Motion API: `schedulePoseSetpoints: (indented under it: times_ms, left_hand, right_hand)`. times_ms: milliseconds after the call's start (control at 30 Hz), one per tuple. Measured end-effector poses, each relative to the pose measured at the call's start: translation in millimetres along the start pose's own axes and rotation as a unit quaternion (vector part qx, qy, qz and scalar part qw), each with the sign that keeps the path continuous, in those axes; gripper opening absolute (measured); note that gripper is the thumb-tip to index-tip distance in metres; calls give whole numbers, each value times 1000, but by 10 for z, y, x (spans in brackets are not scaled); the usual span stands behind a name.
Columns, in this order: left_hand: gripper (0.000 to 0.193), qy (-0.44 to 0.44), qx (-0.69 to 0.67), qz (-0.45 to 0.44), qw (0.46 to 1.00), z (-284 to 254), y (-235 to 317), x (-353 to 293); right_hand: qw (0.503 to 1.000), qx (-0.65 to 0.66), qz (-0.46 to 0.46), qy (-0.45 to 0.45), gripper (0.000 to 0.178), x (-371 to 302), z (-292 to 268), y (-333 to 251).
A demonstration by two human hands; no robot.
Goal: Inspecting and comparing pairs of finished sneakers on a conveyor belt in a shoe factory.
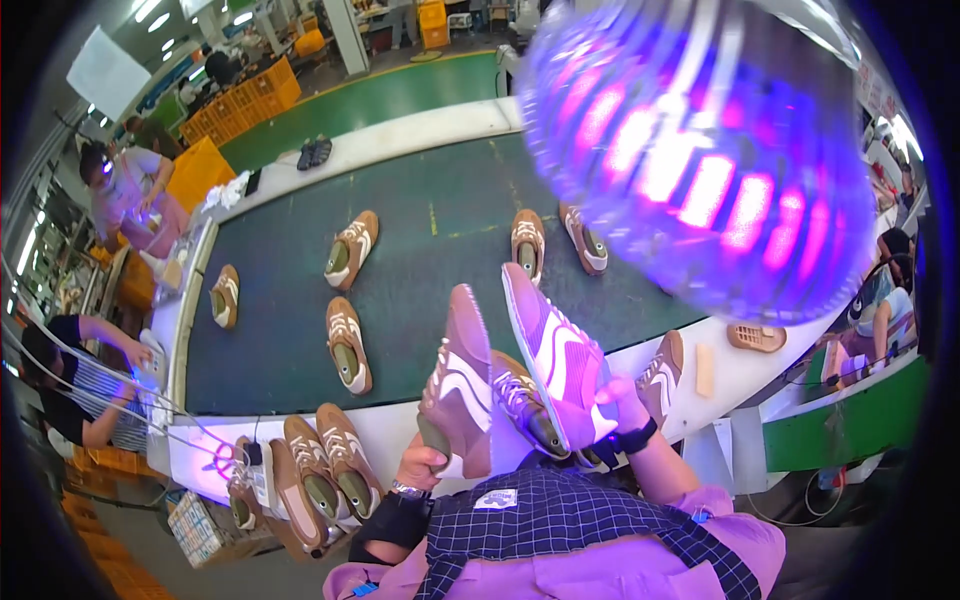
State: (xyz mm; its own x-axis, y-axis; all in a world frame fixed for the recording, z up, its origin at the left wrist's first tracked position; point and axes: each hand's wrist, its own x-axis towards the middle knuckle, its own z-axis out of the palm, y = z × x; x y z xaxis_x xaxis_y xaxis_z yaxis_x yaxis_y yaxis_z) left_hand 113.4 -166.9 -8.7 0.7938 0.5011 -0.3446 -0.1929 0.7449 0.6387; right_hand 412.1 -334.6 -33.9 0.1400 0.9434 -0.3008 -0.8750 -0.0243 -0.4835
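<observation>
My left hand [421,464] grips a brown sneaker [459,385] by the heel, its toe tipped up and its side stripe showing. In my right hand [625,405] is a second sneaker [550,350], held at the heel end, toe up and leaning left. Violet light tints this one purple with a white stripe. Between the two, partly hidden, another laced sneaker [520,400] rests near the bench edge. To the right of my right hand stands a brown sneaker [662,375] on the white ledge.
A lamp [690,160] glowing violet inside a ribbed cover fills the upper right. Several brown sneakers [348,350] sit on the dark green belt [440,270]. More sneakers [310,470] crowd the ledge at left. A brown sole [757,337] lies at right. Co-workers [135,190] work around the line.
</observation>
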Motion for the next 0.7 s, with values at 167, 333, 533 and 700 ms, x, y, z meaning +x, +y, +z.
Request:
schedulePoseSetpoints:
  times_ms: [167,333,533,700]
  left_hand:
    - [89,-61,38,12,997,456,-3,142]
    - [94,-85,63,70,992,727,111,192]
    - [90,-68,25,267,961,1229,132,192]
    - [60,5,-17,260,965,1025,-49,289]
  right_hand:
    - [993,-63,-95,-24,77,-400,296,41]
    - [976,-117,-179,-37,83,-567,815,-170]
    - [920,-299,-221,-122,110,-384,761,-261]
    - [967,-198,-138,-82,102,-325,708,-99]
